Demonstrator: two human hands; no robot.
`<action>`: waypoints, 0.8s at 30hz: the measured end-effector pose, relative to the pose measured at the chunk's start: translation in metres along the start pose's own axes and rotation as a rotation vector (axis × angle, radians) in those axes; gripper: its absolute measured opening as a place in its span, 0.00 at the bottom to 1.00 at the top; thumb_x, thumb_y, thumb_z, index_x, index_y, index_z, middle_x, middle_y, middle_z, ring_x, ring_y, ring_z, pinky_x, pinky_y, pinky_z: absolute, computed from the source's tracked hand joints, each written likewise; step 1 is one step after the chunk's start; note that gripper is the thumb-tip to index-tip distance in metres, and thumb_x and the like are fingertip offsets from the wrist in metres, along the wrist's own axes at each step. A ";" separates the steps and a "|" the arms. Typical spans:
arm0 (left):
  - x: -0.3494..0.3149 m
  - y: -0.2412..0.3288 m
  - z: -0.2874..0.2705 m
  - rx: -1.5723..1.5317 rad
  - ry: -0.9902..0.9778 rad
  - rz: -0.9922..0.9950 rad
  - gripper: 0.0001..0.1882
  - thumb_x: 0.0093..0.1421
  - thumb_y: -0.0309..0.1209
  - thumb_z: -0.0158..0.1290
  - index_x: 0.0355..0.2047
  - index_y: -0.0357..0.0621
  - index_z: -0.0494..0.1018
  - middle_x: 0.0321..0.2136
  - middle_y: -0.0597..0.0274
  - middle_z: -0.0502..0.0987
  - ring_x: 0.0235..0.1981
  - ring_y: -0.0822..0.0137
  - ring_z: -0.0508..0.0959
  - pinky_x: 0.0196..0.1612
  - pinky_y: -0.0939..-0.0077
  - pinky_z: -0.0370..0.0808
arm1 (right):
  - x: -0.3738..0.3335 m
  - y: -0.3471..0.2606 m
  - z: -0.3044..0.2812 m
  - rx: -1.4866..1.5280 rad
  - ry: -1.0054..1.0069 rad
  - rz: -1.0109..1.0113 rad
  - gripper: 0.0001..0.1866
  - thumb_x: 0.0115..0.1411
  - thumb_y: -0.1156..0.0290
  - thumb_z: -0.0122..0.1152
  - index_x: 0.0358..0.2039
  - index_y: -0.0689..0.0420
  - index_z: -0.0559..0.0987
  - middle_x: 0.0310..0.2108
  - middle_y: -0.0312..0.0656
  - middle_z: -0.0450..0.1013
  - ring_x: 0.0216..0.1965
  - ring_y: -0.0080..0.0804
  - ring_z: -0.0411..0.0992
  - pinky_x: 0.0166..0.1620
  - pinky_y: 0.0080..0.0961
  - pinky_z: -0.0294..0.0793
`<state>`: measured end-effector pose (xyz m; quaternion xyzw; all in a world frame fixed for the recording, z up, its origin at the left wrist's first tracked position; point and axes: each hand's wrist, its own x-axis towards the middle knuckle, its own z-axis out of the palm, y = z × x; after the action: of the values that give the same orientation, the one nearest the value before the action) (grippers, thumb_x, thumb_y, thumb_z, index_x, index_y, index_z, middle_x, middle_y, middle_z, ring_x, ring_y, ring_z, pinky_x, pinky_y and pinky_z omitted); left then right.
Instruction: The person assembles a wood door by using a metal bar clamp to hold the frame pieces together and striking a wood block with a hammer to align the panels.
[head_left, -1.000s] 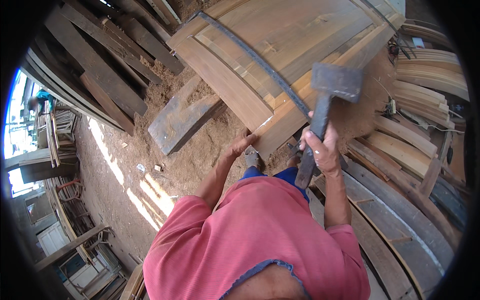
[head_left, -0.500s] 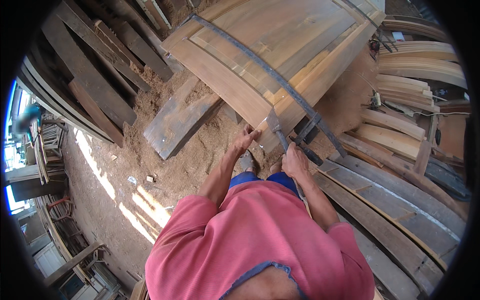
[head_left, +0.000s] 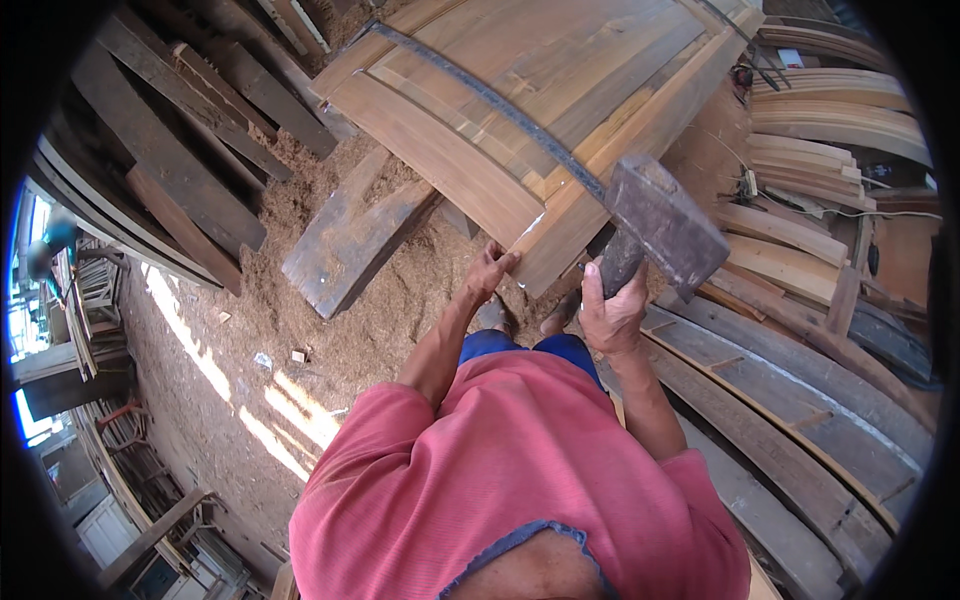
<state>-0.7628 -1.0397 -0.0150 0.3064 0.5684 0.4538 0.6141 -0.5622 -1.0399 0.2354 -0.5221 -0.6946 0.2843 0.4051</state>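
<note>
A paneled wooden door (head_left: 590,90) lies in front of me, its near corner toward my body. My left hand (head_left: 488,272) is closed at its near end, the fingertips on the edge beside a white glue-like streak at the joint. My right hand (head_left: 615,308) grips a sledgehammer (head_left: 668,222) by its handle. Its big, worn, dark head is held up above the door's right corner and covers part of it. A long metal bar clamp (head_left: 490,97) stretches across the door. The hammer head hides the clamp's near end.
A thick timber block (head_left: 355,250) lies on the sawdust-covered floor under the door's left side. Dark boards (head_left: 165,150) lean at the far left. Stacked pale curved pieces (head_left: 845,120) and long planks (head_left: 780,400) fill the right. Another clamp (head_left: 735,25) crosses the door's far end.
My right hand has raised the hammer from the door's near corner, up toward me and to the right. My left hand has stayed at the door's edge, moving slightly.
</note>
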 end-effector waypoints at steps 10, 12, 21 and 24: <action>-0.010 0.004 -0.005 0.120 0.043 -0.029 0.17 0.57 0.37 0.61 0.38 0.36 0.73 0.28 0.64 0.75 0.30 0.72 0.72 0.35 0.73 0.69 | -0.031 0.067 0.031 -0.637 -0.671 0.427 0.23 0.53 0.68 0.67 0.41 0.69 0.66 0.37 0.66 0.77 0.42 0.61 0.77 0.46 0.50 0.77; -0.007 0.014 0.004 0.138 0.028 -0.032 0.17 0.57 0.38 0.62 0.37 0.37 0.73 0.27 0.65 0.74 0.30 0.72 0.71 0.35 0.74 0.69 | -0.033 0.082 0.029 -0.615 -0.640 0.453 0.25 0.54 0.67 0.66 0.43 0.69 0.66 0.38 0.68 0.76 0.43 0.63 0.76 0.47 0.52 0.75; -0.001 0.000 -0.004 -0.031 0.007 -0.018 0.15 0.58 0.36 0.62 0.36 0.38 0.71 0.27 0.67 0.73 0.30 0.73 0.70 0.34 0.76 0.68 | 0.016 0.077 0.036 0.344 -0.710 0.741 0.13 0.58 0.66 0.60 0.34 0.63 0.71 0.22 0.40 0.72 0.21 0.27 0.76 0.23 0.25 0.76; 0.001 -0.004 -0.008 -0.029 -0.032 -0.023 0.13 0.59 0.34 0.61 0.36 0.39 0.70 0.27 0.66 0.73 0.30 0.73 0.71 0.34 0.76 0.69 | 0.047 0.098 0.072 0.447 -0.892 0.744 0.17 0.58 0.64 0.63 0.39 0.65 0.73 0.27 0.45 0.76 0.24 0.31 0.77 0.27 0.29 0.77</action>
<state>-0.7694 -1.0415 -0.0207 0.2979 0.5555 0.4499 0.6326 -0.5814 -0.9644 0.1314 -0.4629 -0.4920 0.7357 0.0492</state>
